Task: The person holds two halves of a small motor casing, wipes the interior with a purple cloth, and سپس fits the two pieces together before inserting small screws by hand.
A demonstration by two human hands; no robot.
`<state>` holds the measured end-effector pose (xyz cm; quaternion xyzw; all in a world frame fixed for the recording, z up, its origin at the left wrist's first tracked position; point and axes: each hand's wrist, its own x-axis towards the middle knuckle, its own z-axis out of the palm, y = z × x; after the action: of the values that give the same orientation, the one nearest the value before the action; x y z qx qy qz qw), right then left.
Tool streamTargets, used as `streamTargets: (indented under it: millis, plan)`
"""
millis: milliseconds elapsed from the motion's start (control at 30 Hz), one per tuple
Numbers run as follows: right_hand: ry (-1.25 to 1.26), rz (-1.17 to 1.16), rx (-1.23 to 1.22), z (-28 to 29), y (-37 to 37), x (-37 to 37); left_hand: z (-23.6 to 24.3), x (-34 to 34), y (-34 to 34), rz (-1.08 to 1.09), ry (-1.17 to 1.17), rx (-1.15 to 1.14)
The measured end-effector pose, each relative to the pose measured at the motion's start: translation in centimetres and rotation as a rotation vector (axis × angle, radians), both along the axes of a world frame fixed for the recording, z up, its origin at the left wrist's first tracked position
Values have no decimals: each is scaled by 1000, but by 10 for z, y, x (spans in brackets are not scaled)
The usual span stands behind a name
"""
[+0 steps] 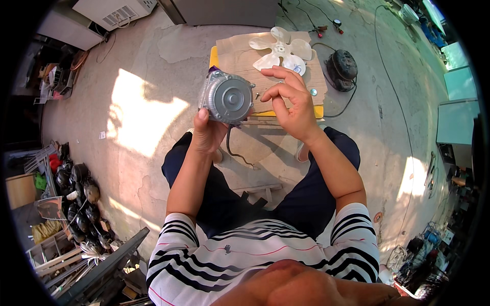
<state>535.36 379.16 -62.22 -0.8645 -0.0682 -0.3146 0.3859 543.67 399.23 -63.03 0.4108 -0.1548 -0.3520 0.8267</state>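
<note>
A round grey metal fan motor point(230, 99) is up in my left hand point(206, 130), the thumb on its near left edge and the other fingers mostly hidden beneath. From its underside a dark cable point(232, 145) hangs down between my knees. My right hand point(293, 104) hovers just right of the motor, fingers apart and partly bent, with nothing visible in them. Beyond that hand a white plastic fan blade point(280, 49) lies on a cardboard sheet point(232, 51). A small brass-coloured screw point(258, 95) rests on the cardboard near my right fingertips.
The cardboard covers a low yellow-edged table point(319, 111). Right of it, a black compressor point(342, 66) with a cable stands on the concrete floor. A small round shiny piece point(313, 92) lies at the cardboard's right. Several dark compressors point(81, 199) are heaped at the left.
</note>
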Motion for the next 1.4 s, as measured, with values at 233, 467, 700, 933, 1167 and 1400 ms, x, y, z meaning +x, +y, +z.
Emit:
streamTargets:
  millis: [233,467,700,933,1167,1400]
  plan:
    - [65,32,166,5,7,-1,2,-1,-1,11,19,-8]
    - [79,32,204,5,8,-1,-6,3,1,4,5,-15]
    - [89,37,442,9,10,1,-9,3,1,5,28,-53]
    - [67,-17,274,4,3,1,-5,3,0,1,5,-30]
    - [42,-18,163,-2,0,1,-1,0,0,0,12,-14]
    - [38,0,112,0,0,3,1,0,0,4,11,-17]
